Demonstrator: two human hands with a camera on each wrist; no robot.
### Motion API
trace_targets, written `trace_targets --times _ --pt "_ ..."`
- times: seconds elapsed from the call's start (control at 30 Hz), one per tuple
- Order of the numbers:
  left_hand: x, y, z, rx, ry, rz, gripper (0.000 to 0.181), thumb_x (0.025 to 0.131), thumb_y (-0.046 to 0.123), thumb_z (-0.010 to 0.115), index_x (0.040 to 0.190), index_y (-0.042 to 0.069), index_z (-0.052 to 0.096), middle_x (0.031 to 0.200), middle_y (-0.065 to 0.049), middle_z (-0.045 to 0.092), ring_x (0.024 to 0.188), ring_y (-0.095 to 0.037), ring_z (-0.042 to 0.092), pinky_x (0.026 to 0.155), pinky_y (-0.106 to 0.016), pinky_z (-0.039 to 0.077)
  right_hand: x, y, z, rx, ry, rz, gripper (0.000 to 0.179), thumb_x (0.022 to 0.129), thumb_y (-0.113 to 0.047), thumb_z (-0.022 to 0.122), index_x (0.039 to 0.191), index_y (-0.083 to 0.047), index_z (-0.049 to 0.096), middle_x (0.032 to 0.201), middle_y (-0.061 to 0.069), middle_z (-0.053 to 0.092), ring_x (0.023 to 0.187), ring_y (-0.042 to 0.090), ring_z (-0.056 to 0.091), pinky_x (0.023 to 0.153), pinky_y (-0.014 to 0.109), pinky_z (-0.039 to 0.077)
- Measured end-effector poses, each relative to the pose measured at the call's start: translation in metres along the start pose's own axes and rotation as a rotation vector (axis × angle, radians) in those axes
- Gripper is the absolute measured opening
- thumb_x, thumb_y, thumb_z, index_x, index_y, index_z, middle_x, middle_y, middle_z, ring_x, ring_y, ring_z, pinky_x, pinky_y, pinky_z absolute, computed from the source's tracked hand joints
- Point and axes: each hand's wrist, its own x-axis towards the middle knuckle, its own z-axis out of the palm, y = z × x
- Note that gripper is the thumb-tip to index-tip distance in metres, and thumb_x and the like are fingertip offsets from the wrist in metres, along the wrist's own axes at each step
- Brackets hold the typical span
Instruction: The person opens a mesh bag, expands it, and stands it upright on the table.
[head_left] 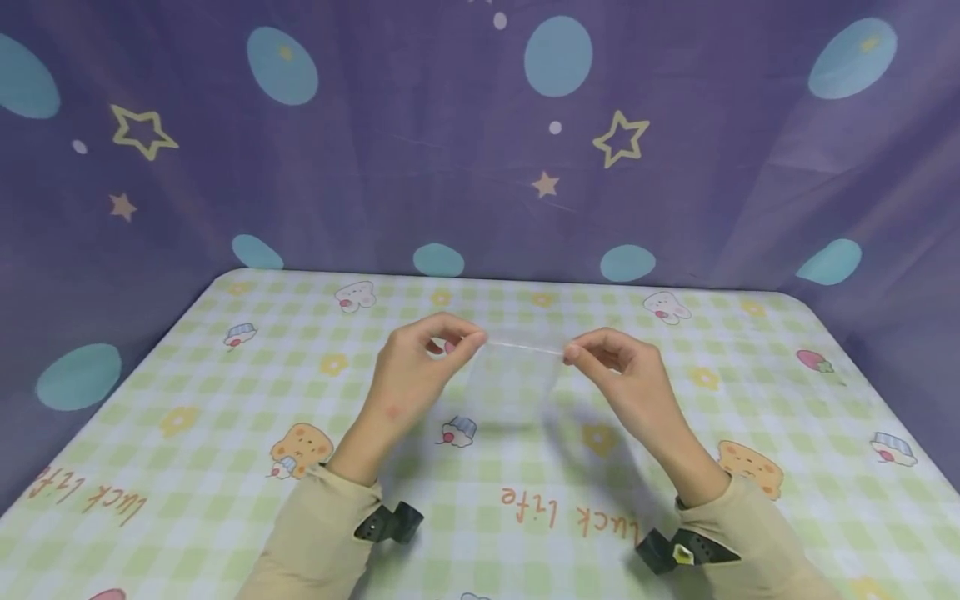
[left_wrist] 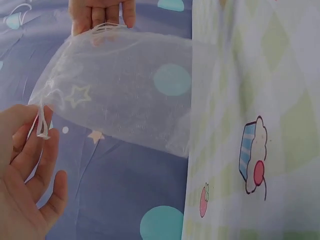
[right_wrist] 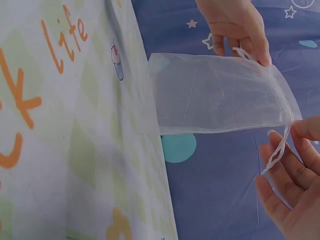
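A sheer white drawstring pouch [head_left: 513, 383] hangs above the table between both hands, its mouth edge stretched level. My left hand [head_left: 420, 371] pinches one top corner between thumb and forefinger; in the left wrist view a looped cord [left_wrist: 43, 125] dangles beside those fingers. At the opposite corner my right hand [head_left: 630, 379] pinches the edge the same way, and the right wrist view has another cord loop [right_wrist: 278, 152] hanging by it. The see-through mesh [right_wrist: 215, 95] looks flat, and I make out nothing inside it.
A green-and-white checked tablecloth [head_left: 225, 392] printed with cartoons and lettering covers the table. Behind it hangs a purple curtain [head_left: 420, 142] with stars and blue ovals. Each sleeve carries a small black device, one at the left wrist [head_left: 390, 523] and one at the right wrist.
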Motion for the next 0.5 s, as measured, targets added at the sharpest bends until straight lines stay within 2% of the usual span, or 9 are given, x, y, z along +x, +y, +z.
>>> trace_targets --times 0.23,0.37,0.5 --pt "0.0027 -0.0033 0.0023 0.055 -0.037 0.055 0.005 0.091 0.022 0.073 0.094 0.018 0.075 0.082 0.010 0.071 0.081 -0.009 0.061 0.079 -0.036 0.052 -0.0024 -0.0005 -0.0064 -0.060 0.002 0.013 0.024 0.095 -0.028 0.069 0.101 -0.005 0.073 0.094 0.002 0.073 0.092 0.014 0.067 0.085 0.032 0.049" --pt "0.0006 -0.0063 0.0013 0.102 -0.054 0.045 0.003 0.091 0.022 0.073 0.091 0.019 0.074 0.083 0.013 0.071 0.078 -0.007 0.061 0.079 -0.037 0.052 -0.0036 0.0008 -0.0076 -0.071 -0.025 0.011 0.022 0.094 -0.027 0.070 0.100 -0.007 0.074 0.098 0.001 0.072 0.092 0.012 0.066 0.084 0.030 0.050" --pt "-0.0001 -0.0066 -0.0039 0.165 -0.080 0.029 0.003 0.090 0.022 0.074 0.088 0.024 0.073 0.084 0.015 0.070 0.077 -0.007 0.062 0.081 -0.034 0.050 -0.0009 0.0018 -0.0066 -0.103 -0.031 -0.025 0.017 0.094 -0.026 0.071 0.098 -0.010 0.075 0.102 0.000 0.072 0.090 0.012 0.065 0.082 0.028 0.050"
